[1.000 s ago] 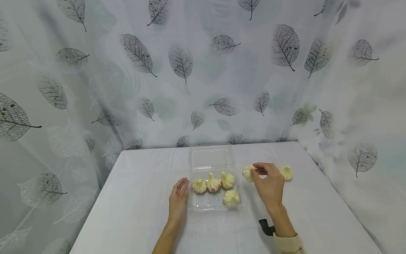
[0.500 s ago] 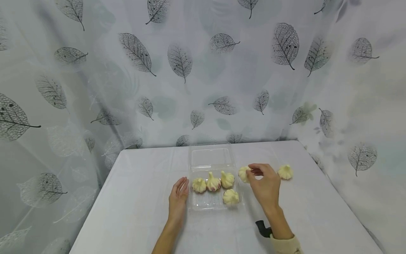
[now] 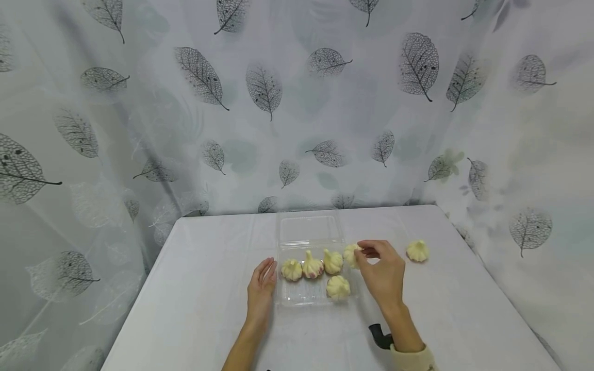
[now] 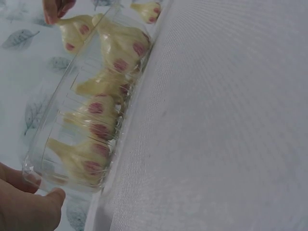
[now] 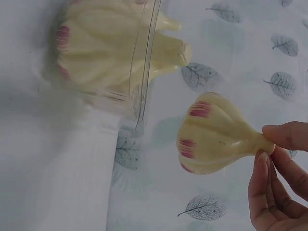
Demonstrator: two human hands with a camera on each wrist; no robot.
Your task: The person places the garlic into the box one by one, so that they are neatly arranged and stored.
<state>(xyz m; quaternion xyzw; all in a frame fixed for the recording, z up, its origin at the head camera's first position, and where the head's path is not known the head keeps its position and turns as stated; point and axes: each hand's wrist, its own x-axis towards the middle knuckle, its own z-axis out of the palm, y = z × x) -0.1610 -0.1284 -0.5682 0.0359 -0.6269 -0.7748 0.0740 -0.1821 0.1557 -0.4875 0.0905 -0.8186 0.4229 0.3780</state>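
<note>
By its stem, my right hand (image 3: 385,270) pinches a pale garlic bulb (image 5: 211,134) with pink patches. The bulb is off the table, level with the right side of a clear plastic clamshell box (image 3: 299,299), and in the right wrist view it is apart from the box wall. Inside the box stand three garlic bulbs (image 3: 313,265) in a row, plus one garlic bulb (image 3: 337,287) at the front right. My left hand (image 3: 261,291) rests against the box's left side, fingers nearly straight; in the left wrist view the thumb and fingers (image 4: 29,197) touch its end.
Another garlic bulb (image 3: 417,251) lies on the white-covered table (image 3: 195,309) to the right. The box's clear lid (image 3: 308,229) lies folded back behind it. A leaf-patterned curtain (image 3: 297,103) hangs along the back. A black curved piece (image 3: 380,337) sits beside the right wrist.
My right hand has moved left with the garlic bulb, from beyond the box's right side to its edge. The left hand and the box have stayed in place.
</note>
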